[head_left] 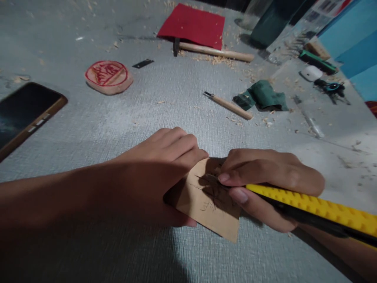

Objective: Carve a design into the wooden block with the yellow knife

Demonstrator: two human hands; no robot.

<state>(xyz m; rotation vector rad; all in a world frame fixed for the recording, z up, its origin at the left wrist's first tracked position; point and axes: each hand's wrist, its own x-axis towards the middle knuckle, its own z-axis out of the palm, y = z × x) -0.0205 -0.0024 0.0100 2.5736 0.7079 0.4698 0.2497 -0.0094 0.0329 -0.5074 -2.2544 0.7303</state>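
Observation:
A small flat wooden piece (226, 222) with dark lines drawn or cut on its face is held tilted near the middle of the view. My left hand (165, 157) grips it from the left, fingers curled around its edge. My right hand (265, 177) is closed around a yellow and black utility knife (312, 206), thumb and forefinger pinched near its front end. The knife's tip points at the marked face; the fingers and shadow hide exactly where the blade meets the wood.
Beyond my hands lie a carving chisel (231, 107), a green cloth (266, 96), a hammer (215, 52) and red sandpaper-like sheet (194, 23). Leftward are a round carved wooden piece (108, 76), a loose blade (143, 63) and a phone (26, 114). Wood shavings are scattered about the grey table (141, 106).

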